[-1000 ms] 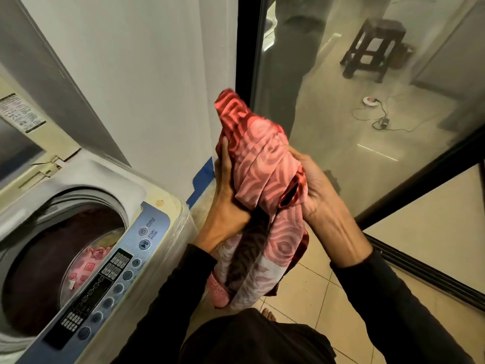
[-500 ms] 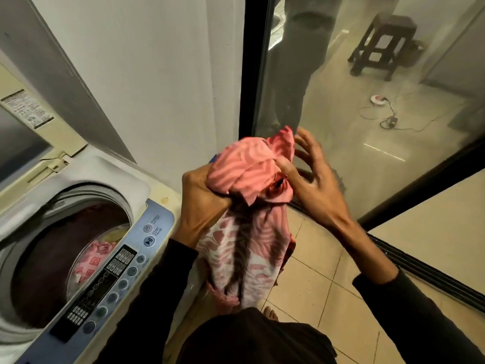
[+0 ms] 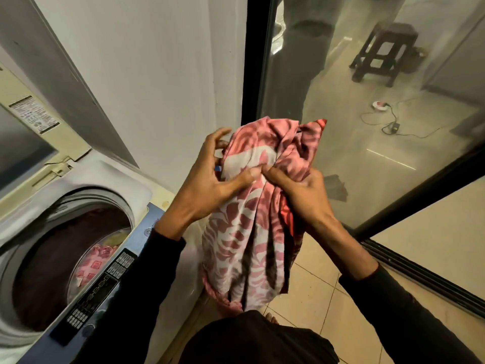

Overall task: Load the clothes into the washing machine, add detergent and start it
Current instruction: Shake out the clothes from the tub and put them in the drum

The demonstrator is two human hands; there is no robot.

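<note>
A bunched pink and white patterned cloth hangs in front of me, to the right of the washing machine. My right hand grips a fold near its top. My left hand is on the cloth's left side, thumb pressing the fabric and fingers curled around its edge. The top-loading machine stands at the left with its lid raised. Dark and pink clothes lie inside the drum. A blue control panel runs along the machine's front edge.
A white wall rises behind the machine. A black-framed glass sliding door stands on the right, its floor track beside my right arm. Beyond the glass are a dark stool and a cable on the floor. Tiled floor lies below.
The cloth has been gathered lower and turned. My right hand, spread open half a second ago, now grips a fold. My left hand has loosened and moved to the cloth's left side.
</note>
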